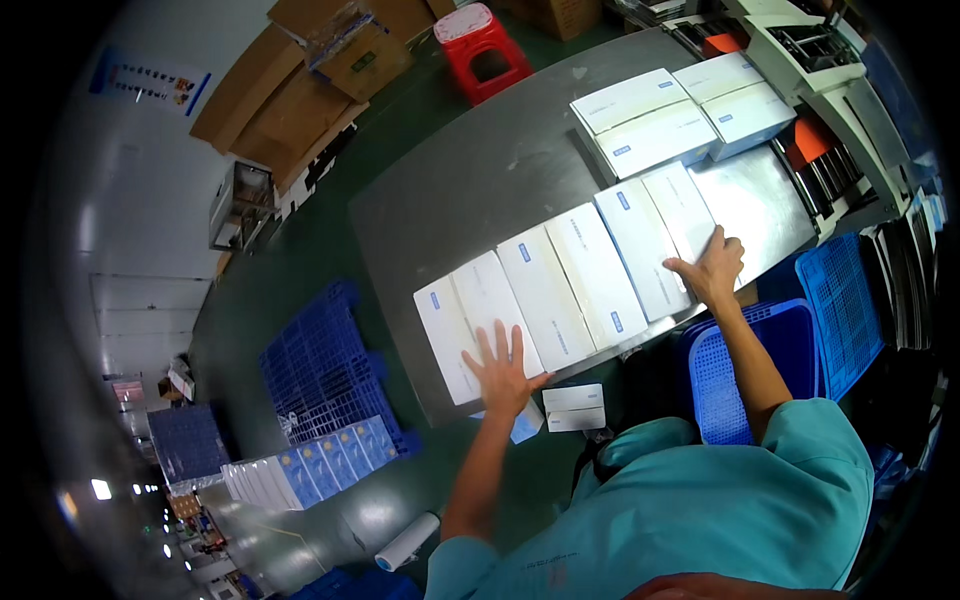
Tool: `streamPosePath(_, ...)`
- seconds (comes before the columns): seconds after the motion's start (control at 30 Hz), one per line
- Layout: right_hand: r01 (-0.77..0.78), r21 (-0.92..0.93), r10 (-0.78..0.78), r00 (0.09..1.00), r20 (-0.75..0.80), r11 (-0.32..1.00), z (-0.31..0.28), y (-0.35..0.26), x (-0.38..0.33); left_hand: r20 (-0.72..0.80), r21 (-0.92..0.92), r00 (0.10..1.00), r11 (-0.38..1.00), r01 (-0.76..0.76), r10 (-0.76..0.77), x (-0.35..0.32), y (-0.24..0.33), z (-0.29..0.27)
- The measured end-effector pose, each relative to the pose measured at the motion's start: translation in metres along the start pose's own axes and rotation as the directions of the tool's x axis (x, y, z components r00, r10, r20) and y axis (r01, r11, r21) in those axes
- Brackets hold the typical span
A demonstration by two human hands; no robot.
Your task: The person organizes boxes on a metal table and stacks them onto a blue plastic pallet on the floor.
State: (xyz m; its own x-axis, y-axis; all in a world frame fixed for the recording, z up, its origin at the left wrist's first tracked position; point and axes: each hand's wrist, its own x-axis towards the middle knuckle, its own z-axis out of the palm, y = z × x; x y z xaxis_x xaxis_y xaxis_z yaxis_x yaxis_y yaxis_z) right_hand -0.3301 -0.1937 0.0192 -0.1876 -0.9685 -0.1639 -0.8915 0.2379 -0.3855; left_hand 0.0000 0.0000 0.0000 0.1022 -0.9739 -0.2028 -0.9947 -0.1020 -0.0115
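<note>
White cartons with small blue labels stand in a slanting row along the near edge of a grey metal table (430, 200). On the leftmost carton (450, 320) my left hand (503, 378) lies with its fingers spread over the top, near its front edge. Beside it sits a middle carton (545, 285). My right hand (714, 268) rests against the near right corner of the carton at the row's right end (640, 240), thumb apart on the top and the other fingers partly bent. Neither hand is wrapped round anything. Behind the row are two more white cartons (645, 125) (738, 100).
A machine with rollers (830, 150) adjoins the table's right end. Blue plastic baskets (720, 400) stand by my right arm. On the floor are a red stool (480, 50), a blue pallet (325, 360), a row of blue-and-white boxes (340, 460) and a white roll (407, 542).
</note>
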Motion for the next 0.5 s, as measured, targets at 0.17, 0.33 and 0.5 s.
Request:
streamPosePath(0.17,0.053,-0.003,-0.053,0.998,-0.032,0.999,0.009,0.001,0.014,0.015,-0.031,1.0,1.0,-0.003,0.004,0.015,-0.008,-0.009)
streamPosePath(0.33,0.102,-0.052,-0.106,0.992,-0.071,0.993,0.017,0.015,0.017,0.028,-0.009,1.0,1.0,-0.009,0.009,0.012,-0.005,-0.006)
streamPosePath(0.5,0.211,-0.108,-0.222,0.97,-0.102,0.971,0.019,0.026,0.024,0.025,-0.126,1.0,0.992,-0.005,0.008,0.014,-0.007,-0.011)
